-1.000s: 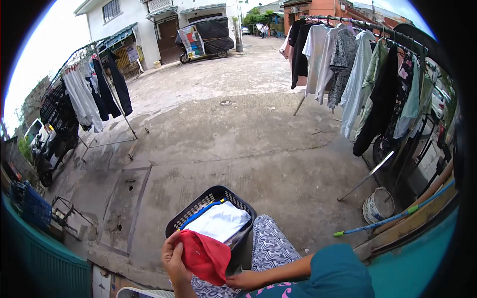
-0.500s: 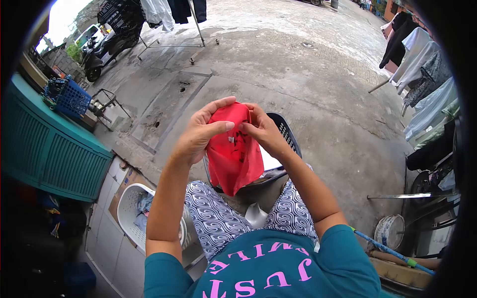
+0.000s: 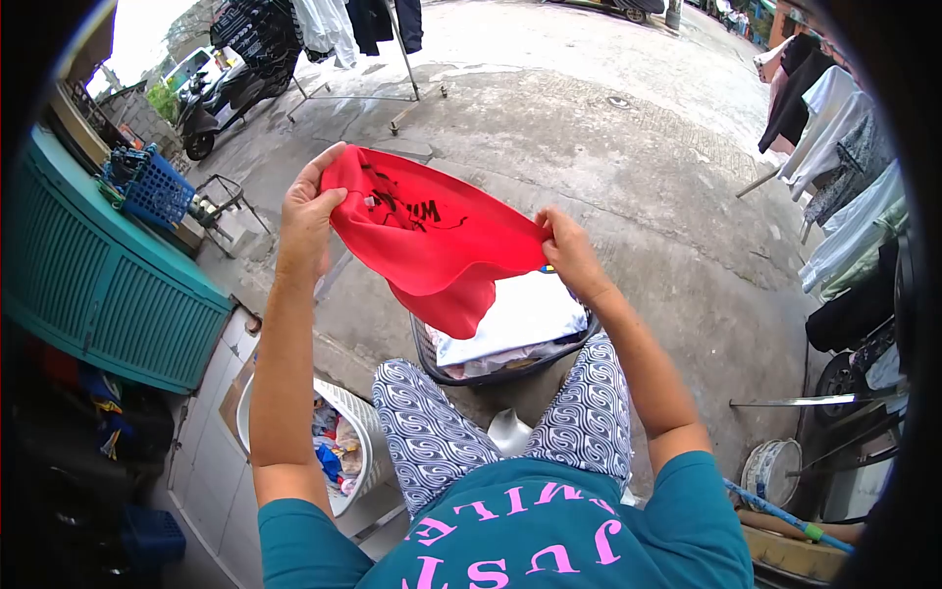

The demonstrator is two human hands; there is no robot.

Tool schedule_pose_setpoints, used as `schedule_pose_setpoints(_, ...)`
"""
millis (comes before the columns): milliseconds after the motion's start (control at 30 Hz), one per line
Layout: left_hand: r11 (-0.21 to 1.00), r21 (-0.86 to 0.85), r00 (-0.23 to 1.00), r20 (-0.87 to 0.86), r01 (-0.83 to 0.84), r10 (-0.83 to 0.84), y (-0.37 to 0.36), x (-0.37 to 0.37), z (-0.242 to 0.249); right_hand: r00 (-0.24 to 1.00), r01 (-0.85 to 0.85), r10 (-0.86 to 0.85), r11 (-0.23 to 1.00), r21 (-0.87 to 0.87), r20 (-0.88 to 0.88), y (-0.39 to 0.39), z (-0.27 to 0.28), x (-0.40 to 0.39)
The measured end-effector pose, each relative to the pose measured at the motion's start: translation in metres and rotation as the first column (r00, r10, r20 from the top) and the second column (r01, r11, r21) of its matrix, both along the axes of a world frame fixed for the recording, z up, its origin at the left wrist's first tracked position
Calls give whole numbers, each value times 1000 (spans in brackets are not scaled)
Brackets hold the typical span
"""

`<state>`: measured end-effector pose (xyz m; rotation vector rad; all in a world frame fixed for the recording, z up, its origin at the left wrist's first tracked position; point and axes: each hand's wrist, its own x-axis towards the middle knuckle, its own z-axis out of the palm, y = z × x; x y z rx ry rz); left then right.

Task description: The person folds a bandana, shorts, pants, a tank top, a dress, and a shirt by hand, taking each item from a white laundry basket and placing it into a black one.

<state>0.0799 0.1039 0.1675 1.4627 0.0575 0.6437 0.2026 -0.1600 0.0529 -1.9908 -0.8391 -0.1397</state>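
Note:
A red garment with black lettering is stretched out in the air between my two hands. My left hand grips its upper left edge and my right hand grips its right edge. Below it a dark laundry basket stands on the concrete between my knees, with white cloth lying on top inside. My legs in patterned trousers flank the basket.
A white basket with mixed items stands by my left leg. A teal slatted wall and a blue crate are at left. Clothes racks hang at right and far left. A white bucket sits at lower right.
My hands have moved apart and spread the bunched red garment wide open. One second ago it was held low beside the basket; the view has tilted downward since.

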Motion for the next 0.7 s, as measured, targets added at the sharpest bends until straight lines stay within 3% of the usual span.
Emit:
schedule_pose_setpoints(33,1000,-3,1000,-2,-4,4,10,-2,-1,999,-1,0,999,41,38,-7,9,5)
schedule_pose_setpoints(67,935,347,994,-55,-71,96,26,-6,-2,997,-5,-1,997,81,75,-15,19,10)
schedule_pose_setpoints(100,747,657,977,-75,-102,200,39,-11,-3,979,-43,33,998,47,203,-24,30,18)
schedule_pose_setpoints(133,748,655,975,-82,-102,205,48,-16,-1,943,-76,69,997,9,325,-33,42,26)
schedule_pose_setpoints(200,243,954,928,79,-176,365,60,-26,8,900,-100,154,984,-150,409,-51,65,38)
schedule_pose_setpoints(267,269,947,936,77,-177,344,64,-33,18,796,-33,165,973,-229,582,-58,85,46)
schedule_pose_setpoints(333,329,940,914,-50,-93,402,67,-38,30,693,57,170,956,-288,701,-57,106,50)
schedule_pose_setpoints(400,395,917,910,-116,-56,397,72,-36,35,670,138,263,875,-465,694,-62,122,60)
schedule_pose_setpoints(433,385,923,911,-156,-3,381,76,-34,35,637,193,288,838,-510,715,-64,123,72)
schedule_pose_setpoints(533,311,942,869,-253,122,426,85,-19,15,704,136,293,839,-526,648,-70,102,103)
schedule_pose_setpoints(600,642,757,846,-416,118,335,99,1,-23,737,45,315,860,-508,598,-67,77,126)
schedule_pose_setpoints(633,643,757,847,-414,116,334,99,11,-37,822,-29,284,887,-461,493,-63,65,135)
schedule_pose_setpoints(700,864,501,924,-303,-54,233,91,28,-54,889,-25,169,946,-324,425,-52,54,139)
